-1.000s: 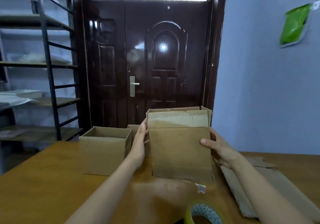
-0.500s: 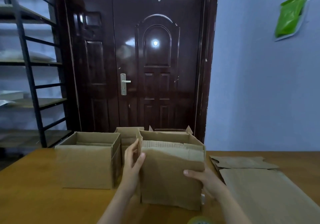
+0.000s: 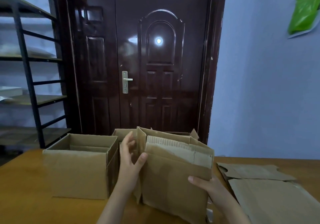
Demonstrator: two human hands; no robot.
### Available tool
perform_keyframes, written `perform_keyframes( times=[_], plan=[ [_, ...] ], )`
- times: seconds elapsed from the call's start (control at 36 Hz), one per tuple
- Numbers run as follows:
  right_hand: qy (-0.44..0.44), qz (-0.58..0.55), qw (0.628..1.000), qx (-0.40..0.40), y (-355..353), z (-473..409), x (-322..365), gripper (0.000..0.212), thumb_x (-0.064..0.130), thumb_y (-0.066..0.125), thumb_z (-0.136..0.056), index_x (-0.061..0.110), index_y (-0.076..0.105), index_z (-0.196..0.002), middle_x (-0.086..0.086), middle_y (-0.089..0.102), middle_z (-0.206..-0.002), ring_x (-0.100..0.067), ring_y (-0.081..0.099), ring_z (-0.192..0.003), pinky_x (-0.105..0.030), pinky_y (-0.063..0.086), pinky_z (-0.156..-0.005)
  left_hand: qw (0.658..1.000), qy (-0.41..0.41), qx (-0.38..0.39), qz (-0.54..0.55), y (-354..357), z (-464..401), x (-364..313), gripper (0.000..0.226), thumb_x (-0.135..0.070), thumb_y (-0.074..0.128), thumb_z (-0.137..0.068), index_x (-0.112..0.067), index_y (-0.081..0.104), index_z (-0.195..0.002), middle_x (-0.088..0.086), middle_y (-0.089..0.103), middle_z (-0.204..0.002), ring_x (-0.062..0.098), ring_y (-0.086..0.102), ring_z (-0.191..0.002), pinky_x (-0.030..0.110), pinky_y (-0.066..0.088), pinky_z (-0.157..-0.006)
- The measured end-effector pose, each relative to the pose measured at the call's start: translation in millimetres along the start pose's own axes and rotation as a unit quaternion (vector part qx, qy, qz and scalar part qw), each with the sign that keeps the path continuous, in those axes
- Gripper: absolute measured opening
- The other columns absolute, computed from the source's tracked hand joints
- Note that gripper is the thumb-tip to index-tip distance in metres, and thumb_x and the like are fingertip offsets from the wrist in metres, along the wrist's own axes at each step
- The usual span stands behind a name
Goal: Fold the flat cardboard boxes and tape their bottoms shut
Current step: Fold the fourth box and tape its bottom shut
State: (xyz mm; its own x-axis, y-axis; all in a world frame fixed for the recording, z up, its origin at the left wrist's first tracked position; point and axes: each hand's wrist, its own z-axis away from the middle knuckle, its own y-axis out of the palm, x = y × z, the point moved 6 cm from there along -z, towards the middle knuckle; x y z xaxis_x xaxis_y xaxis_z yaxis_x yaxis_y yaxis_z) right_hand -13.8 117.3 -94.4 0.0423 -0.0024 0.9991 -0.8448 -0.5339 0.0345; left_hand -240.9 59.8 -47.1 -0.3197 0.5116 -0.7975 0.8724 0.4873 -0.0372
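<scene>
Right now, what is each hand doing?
Left hand: open, fingers straight against the left side of the box.
Right hand: grips the box's right side.

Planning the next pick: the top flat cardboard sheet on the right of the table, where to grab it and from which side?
Take the flat cardboard sheet by its near-left long edge, coming from the left beside the held box. It lies flat on the table, so only the edges give purchase, and that edge seems nearest the right hand.
</scene>
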Motion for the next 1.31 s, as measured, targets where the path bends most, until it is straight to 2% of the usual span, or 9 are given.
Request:
perform_keyframes(
  times=[0.17,0.22,0.33,0.56,0.64,1.0,1.08,1.19,1.31],
  plan=[
    [-0.027,-0.004,1.0,0.008,-4.1,-0.7,8.4,0.113,0.043,0.095,-0.016,0.018,0.054,-0.118,0.0,0.073,-0.098,-0.017,0.07,-0.089,-0.026,0.056,-0.066,0.994,0.026,0.059,-0.093,-1.5,-14.5,-4.4,0.086,-0.094,0.044,-0.054,-0.069,0.018,-0.132,-0.019,0.007,-0.155,-0.01,0.014,-0.136,0.028,0.024,-0.105],
    [-0.022,-0.005,1.0,0.016,-1.8,1.1,10.2,0.11,0.043,0.095,-0.016,0.02,0.055,-0.116,0.002,0.074,-0.097,-0.016,0.07,-0.089,-0.026,0.056,-0.067,0.995,0.022,0.069,-0.073,0.9,-12.7,-4.2,0.078,-0.092,0.049,-0.054,-0.067,0.032,-0.126,-0.016,0.011,-0.155,-0.019,0.015,-0.132,0.023,0.026,-0.104],
    [-0.027,0.008,1.0,0.004,-3.4,2.9,11.4,0.114,0.048,0.094,-0.016,0.021,0.053,-0.119,0.002,0.072,-0.101,-0.014,0.069,-0.092,-0.025,0.056,-0.07,0.997,0.025,0.052,-0.051,0.7,-11.0,-2.4,0.06,-0.085,0.057,-0.059,-0.058,0.046,-0.113,-0.008,0.029,-0.147,0.01,0.029,-0.138,0.045,0.033,-0.111],
    [-0.072,0.067,0.995,-0.02,-0.1,8.6,28.1,0.134,0.064,0.087,-0.017,0.023,0.039,-0.135,0.001,0.056,-0.123,-0.009,0.057,-0.104,-0.013,0.052,-0.066,0.995,0.059,0.066,-0.044,3.7,-11.0,-20.1,0.045,-0.075,0.061,-0.067,-0.041,0.048,-0.095,-0.006,0.046,-0.128,0.012,0.043,-0.126,0.039,0.042,-0.102],
    [-0.095,0.09,0.991,-0.04,-0.2,10.4,33.2,0.143,0.066,0.085,-0.022,0.022,0.027,-0.145,0.001,0.047,-0.134,-0.006,0.053,-0.11,-0.01,0.05,-0.068,0.992,0.072,0.074,-0.07,1.8,-12.1,-25.0,0.043,-0.077,0.056,-0.068,-0.042,0.048,-0.091,-0.012,0.044,-0.131,0.004,0.04,-0.127,0.022,0.039,-0.096],
    [-0.087,0.068,0.993,-0.032,1.1,10.8,33.1,0.138,0.07,0.082,-0.021,0.03,0.03,-0.142,0.009,0.057,-0.119,-0.003,0.06,-0.099,-0.012,0.051,-0.067,0.996,-0.002,0.074,0.043,0.4,-17.5,-27.7,0.039,-0.055,0.036,-0.084,-0.027,0.064,-0.083,-0.007,0.066,-0.105,0.008,0.058,-0.107,0.03,0.042,-0.097],
    [-0.091,0.077,0.993,-0.024,3.4,12.1,36.3,0.144,0.068,0.083,-0.02,0.02,0.027,-0.145,0.007,0.054,-0.12,0.008,0.062,-0.089,-0.009,0.05,-0.065,0.995,-0.022,0.082,0.058,1.7,-16.8,-30.5,0.041,-0.052,0.042,-0.081,-0.017,0.062,-0.08,-0.005,0.065,-0.094,0.006,0.059,-0.096,0.026,0.042,-0.087],
    [-0.058,0.091,0.994,-0.003,1.8,13.8,29.4,0.145,0.071,0.081,-0.015,0.023,0.032,-0.142,0.008,0.056,-0.117,-0.004,0.061,-0.095,-0.011,0.051,-0.063,0.994,-0.019,0.097,0.053,2.3,-15.5,-34.6,0.037,-0.05,0.051,-0.073,-0.014,0.061,-0.08,-0.004,0.064,-0.089,0.01,0.059,-0.092,0.028,0.045,-0.087],
    [-0.121,0.1,0.988,0.011,7.1,13.0,39.0,0.114,0.067,0.082,-0.036,0.05,0.033,-0.138,0.006,0.046,-0.137,-0.005,0.053,-0.118,-0.022,0.053,-0.088,0.992,-0.026,0.12,0.008,4.6,-16.9,-29.6,0.029,-0.049,0.05,-0.073,-0.029,0.067,-0.086,-0.002,0.064,-0.104,0.007,0.056,-0.103,0.027,0.043,-0.089]
  ],
)
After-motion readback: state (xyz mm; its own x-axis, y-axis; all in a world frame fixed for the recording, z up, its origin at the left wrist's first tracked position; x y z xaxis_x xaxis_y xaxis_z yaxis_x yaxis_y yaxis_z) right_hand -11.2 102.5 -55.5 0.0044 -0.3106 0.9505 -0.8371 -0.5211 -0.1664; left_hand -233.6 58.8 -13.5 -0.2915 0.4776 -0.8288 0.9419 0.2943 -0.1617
